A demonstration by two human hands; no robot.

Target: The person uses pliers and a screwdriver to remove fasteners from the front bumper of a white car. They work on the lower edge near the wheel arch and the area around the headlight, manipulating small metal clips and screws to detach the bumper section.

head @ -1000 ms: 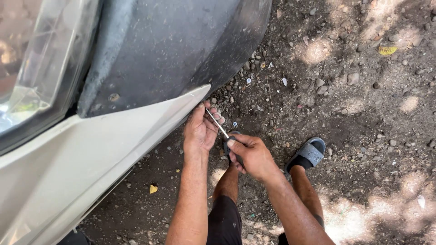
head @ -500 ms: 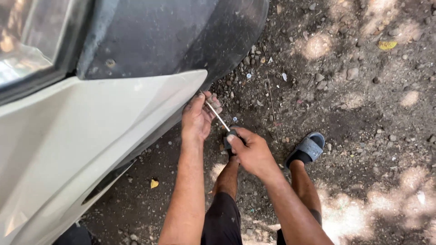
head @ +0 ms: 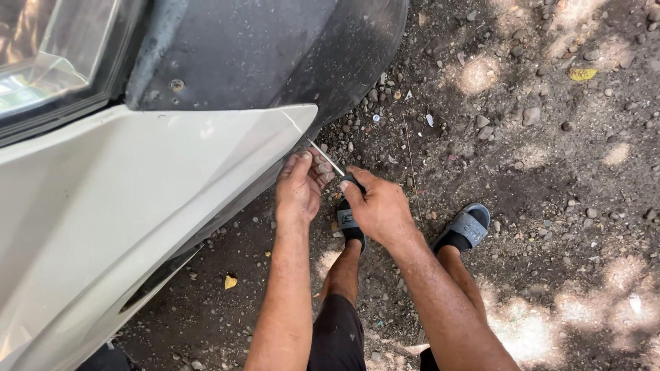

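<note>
A white car bumper (head: 137,199) fills the left side, with a dark plastic wheel-arch liner (head: 275,48) above it. My left hand (head: 299,185) presses against the lower rear edge of the bumper, fingers curled at the corner. My right hand (head: 378,206) grips the handle of a screwdriver (head: 328,159), whose thin metal shaft points up and left to the bumper's corner beside my left fingertips. The screwdriver's handle is mostly hidden inside my fist.
A headlight (head: 48,62) shows at the top left. The ground (head: 550,172) is dark dirt strewn with pebbles and a few yellow leaves. My feet in grey slide sandals (head: 469,225) stand below my hands.
The view has shifted, so the bumper and hands sit slightly lower and to the left. Both hands stay at the bumper's corner with the screwdriver in the same place.
</note>
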